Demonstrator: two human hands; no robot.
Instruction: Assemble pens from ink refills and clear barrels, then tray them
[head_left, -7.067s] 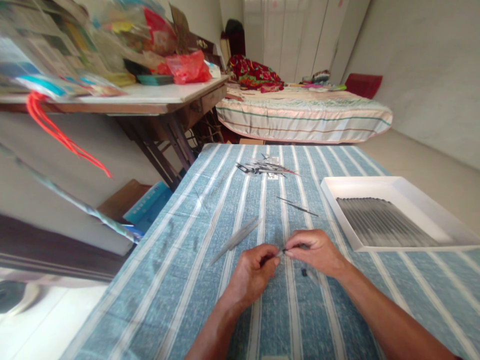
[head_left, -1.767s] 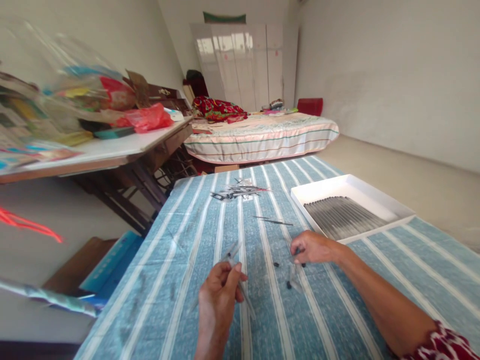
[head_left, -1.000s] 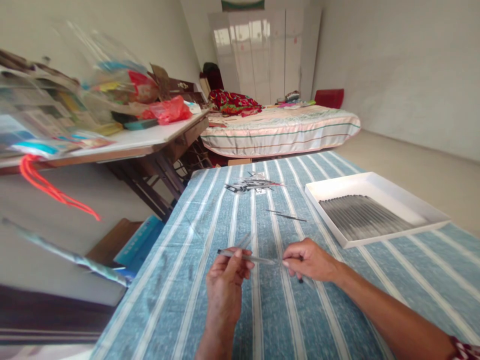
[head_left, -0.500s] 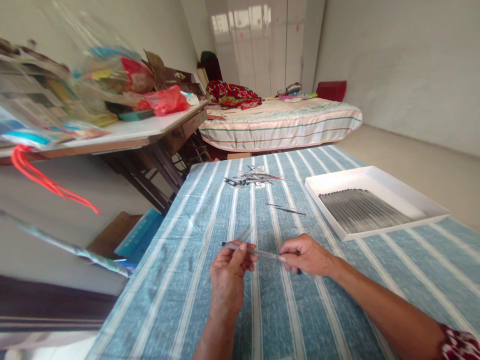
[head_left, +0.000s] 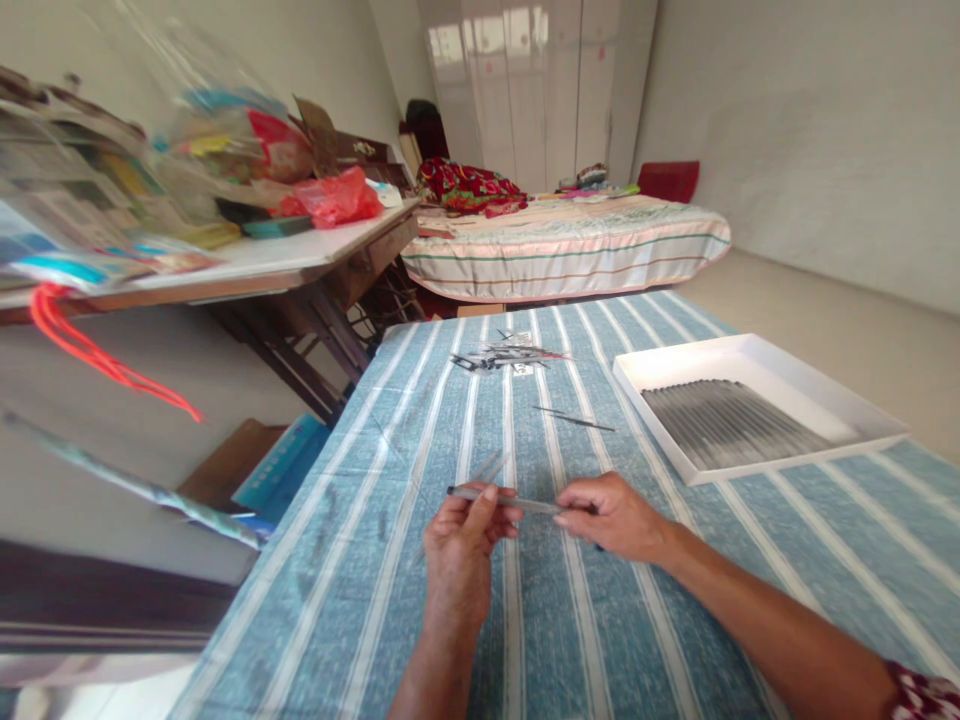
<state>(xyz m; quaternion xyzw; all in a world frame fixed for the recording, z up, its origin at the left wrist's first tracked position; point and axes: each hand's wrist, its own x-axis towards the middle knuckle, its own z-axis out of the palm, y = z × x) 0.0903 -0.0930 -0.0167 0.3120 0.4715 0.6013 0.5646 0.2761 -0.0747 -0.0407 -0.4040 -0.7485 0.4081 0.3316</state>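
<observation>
A slim pen with a clear barrel and a dark left end lies crosswise between my hands, just above the striped cloth. My left hand is closed, pinching its left part between thumb and fingers. Closed on the right end is my right hand, whose fingers hide that tip; a small dark piece shows under them. Beyond my left hand, clear thin tubes rest on the cloth. Farther off lie thin dark refills.
A white open box at the right holds a row of several pens. A pile of black and red-tipped pen parts sits toward the table's far end. At left stands a cluttered side table; a bed is behind.
My hands have drawn very slightly closer together along the pen, both still gripping it. The camera view has shifted a little; the things on the cloth have not moved.
</observation>
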